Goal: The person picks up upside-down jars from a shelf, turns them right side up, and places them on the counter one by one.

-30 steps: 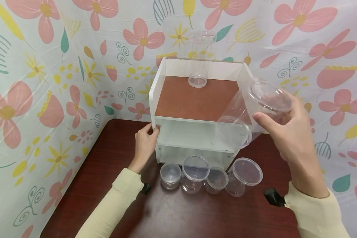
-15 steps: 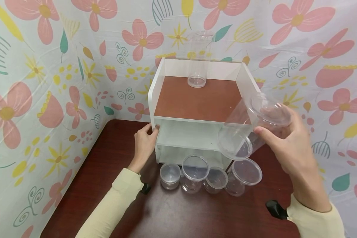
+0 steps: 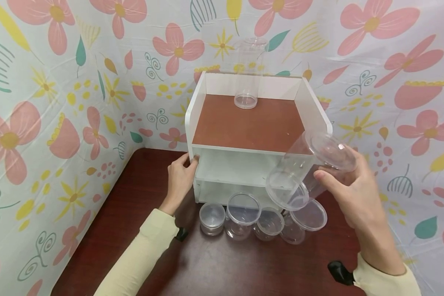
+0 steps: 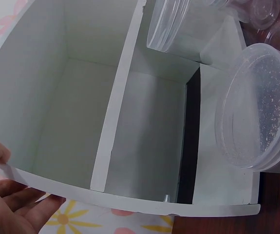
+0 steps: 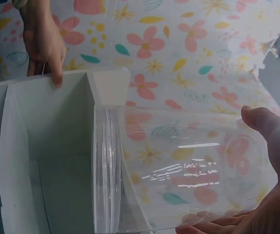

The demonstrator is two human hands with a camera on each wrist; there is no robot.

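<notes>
In the head view my right hand (image 3: 359, 193) holds a tall clear plastic jar (image 3: 308, 164) by its base end. The jar is tilted, its lidded end down to the left in front of the shelf's right side. The right wrist view shows the ribbed lid (image 5: 108, 170) and the thumb and fingers on either side of the base. My left hand (image 3: 181, 176) grips the left side panel of a white shelf unit (image 3: 244, 127) with a brown top. Up close, the fingers (image 4: 40, 212) lie outside that panel, the thumb inside.
Several lidded clear jars (image 3: 243, 209) stand in a row on the dark red table (image 3: 222, 267) before the shelf unit. Another tall clear jar (image 3: 248, 76) stands upright on the brown top. Two white compartments (image 4: 76, 107) face me. Flowered cloth (image 3: 96, 82) hangs behind and beside.
My right hand has come down and slightly left with the tilted jar, whose lidded end now overlaps the rightmost jar in the row. My left hand has stayed on the side panel.
</notes>
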